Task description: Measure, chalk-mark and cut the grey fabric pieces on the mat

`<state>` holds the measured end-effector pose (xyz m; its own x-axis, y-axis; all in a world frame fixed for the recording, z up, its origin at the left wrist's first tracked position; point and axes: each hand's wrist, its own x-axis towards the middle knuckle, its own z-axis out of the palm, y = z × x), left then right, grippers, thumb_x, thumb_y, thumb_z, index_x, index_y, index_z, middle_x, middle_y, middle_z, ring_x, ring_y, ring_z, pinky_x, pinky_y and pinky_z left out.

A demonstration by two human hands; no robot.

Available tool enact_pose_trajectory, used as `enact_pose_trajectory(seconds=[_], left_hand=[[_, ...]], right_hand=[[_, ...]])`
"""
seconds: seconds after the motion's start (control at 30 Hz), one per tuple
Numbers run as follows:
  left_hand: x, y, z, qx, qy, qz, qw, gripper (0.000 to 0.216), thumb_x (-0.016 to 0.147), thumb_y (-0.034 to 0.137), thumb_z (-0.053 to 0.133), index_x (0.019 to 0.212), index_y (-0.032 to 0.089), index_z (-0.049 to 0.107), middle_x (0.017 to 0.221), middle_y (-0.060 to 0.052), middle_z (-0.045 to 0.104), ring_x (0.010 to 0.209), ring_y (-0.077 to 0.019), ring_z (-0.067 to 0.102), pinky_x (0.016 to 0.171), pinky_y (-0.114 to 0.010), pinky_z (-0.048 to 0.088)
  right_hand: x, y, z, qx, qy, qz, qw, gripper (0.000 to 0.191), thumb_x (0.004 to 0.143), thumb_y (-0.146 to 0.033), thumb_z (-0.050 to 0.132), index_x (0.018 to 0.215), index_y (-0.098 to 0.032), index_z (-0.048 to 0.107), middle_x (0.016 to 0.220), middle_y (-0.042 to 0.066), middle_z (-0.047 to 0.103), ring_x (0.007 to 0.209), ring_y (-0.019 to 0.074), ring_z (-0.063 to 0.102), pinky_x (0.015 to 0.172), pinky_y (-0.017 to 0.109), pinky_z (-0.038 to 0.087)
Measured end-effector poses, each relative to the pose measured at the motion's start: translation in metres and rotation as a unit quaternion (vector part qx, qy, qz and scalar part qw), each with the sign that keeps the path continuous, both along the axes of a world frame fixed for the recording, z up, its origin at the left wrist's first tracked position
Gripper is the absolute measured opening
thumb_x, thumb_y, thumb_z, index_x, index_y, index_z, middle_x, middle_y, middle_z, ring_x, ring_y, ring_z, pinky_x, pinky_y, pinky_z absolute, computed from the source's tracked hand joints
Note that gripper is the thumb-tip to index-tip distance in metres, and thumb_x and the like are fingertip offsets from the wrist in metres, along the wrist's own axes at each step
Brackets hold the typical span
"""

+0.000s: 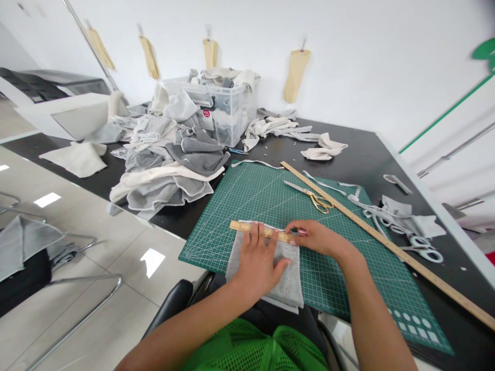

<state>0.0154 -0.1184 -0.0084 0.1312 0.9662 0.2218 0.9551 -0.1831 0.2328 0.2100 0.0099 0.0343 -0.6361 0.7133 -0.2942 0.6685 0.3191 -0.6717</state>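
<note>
My left hand lies with its fingers stretched flat, pressing a short wooden ruler onto a grey piece of cloth. The cloth rests on a green cutting mat and hangs over its near edge. At the ruler's right end, my right hand is closed around a small pen-like thing with a pinkish end; the fingers hide most of it. Beyond the hands, gold-handled scissors lie on the mat beside a long wooden ruler.
Left of the mat rises a heap of grey and white cloths, with a full clear plastic box behind. On the right lie white-handled scissors among cloth scraps. Yellow gloves hang on the wall. A chair stands left.
</note>
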Motion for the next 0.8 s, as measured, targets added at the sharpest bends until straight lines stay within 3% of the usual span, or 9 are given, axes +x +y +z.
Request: enact_pose_trajectory(seconds=[0.3, 0.8], left_hand=[[0.0011, -0.0005, 0.0021, 0.007, -0.004, 0.006, 1.0, 0.074, 0.093, 0.066, 0.046, 0.151, 0.022, 0.039, 0.156, -0.019, 0.037, 0.146, -0.0385, 0.029, 0.115, -0.06, 0.025], [0.0023, 0.0001, 0.0025, 0.007, -0.005, 0.008, 1.0, 0.073, 0.093, 0.066, 0.045, 0.15, 0.021, 0.041, 0.155, -0.02, 0.038, 0.146, -0.0385, 0.029, 0.115, -0.059, 0.024]], right_hand=[[0.0003, 0.001, -0.0003, 0.002, -0.003, 0.001, 1.0, 0.033, 0.079, -0.044, 0.069, 0.104, -0.023, 0.072, 0.076, -0.001, 0.061, 0.074, 0.0184, 0.051, 0.072, 0.029, 0.038], [0.0063, 0.0039, 0.0001, -0.029, 0.004, -0.002, 1.0, 0.031, 0.077, -0.038, 0.073, 0.103, -0.022, 0.071, 0.066, -0.006, 0.046, 0.063, 0.0133, 0.04, 0.063, 0.026, 0.029]])
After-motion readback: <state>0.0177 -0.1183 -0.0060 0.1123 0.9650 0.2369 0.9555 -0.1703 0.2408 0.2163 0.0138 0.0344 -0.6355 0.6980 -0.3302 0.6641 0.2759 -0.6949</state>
